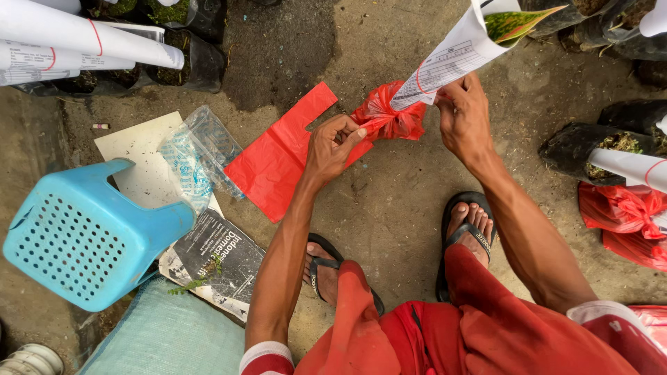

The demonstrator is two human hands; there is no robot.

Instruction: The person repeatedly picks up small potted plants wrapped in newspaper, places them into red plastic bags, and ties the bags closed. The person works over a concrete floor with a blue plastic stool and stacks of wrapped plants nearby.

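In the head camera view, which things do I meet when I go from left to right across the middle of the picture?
Blue plastic stool → clear plastic bag → flat red plastic bag → left hand → red bag around the plant's base → right hand → black plant bag.

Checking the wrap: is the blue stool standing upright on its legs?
No, the blue stool lies tipped on its side beside the left hand's arm.

Bare, stained concrete floor point(389, 201) under even daylight. A blue perforated plastic stool point(90, 236) lies tipped at left, beside a pale woven sack point(167, 340).
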